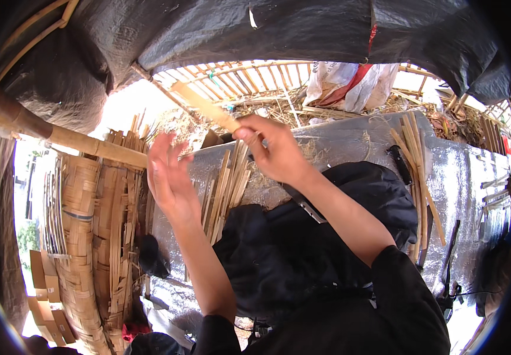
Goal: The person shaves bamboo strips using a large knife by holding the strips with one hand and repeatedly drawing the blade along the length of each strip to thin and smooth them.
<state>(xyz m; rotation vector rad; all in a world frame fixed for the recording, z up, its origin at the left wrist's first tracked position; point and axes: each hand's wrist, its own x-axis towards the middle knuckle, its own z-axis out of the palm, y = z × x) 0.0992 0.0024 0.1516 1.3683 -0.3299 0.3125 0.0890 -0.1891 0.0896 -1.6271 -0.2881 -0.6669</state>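
My right hand (pixel 272 148) pinches the near end of a flat, pale bamboo slat (pixel 207 107). The slat slants up and to the left, its far end raised in front of the bright opening. To its left, my left hand (pixel 169 177) is raised with its fingers apart, a little blurred and holding nothing. A bunch of split bamboo strips (pixel 226 192) lies below and between my hands, beside the black cloth (pixel 308 260) over my lap. A narrow metal piece (pixel 311 211) rests on that cloth; what it belongs to is unclear.
A thick bamboo pole (pixel 99 148) reaches in from the left, above woven bamboo rolls (pixel 78 242). Silvery sheeting (pixel 468 177) covers the ground, with more bamboo strips (pixel 419 177) on the right. White sacks (pixel 350 86) stand ahead by a slatted fence, under a low black tarp (pixel 302 29).
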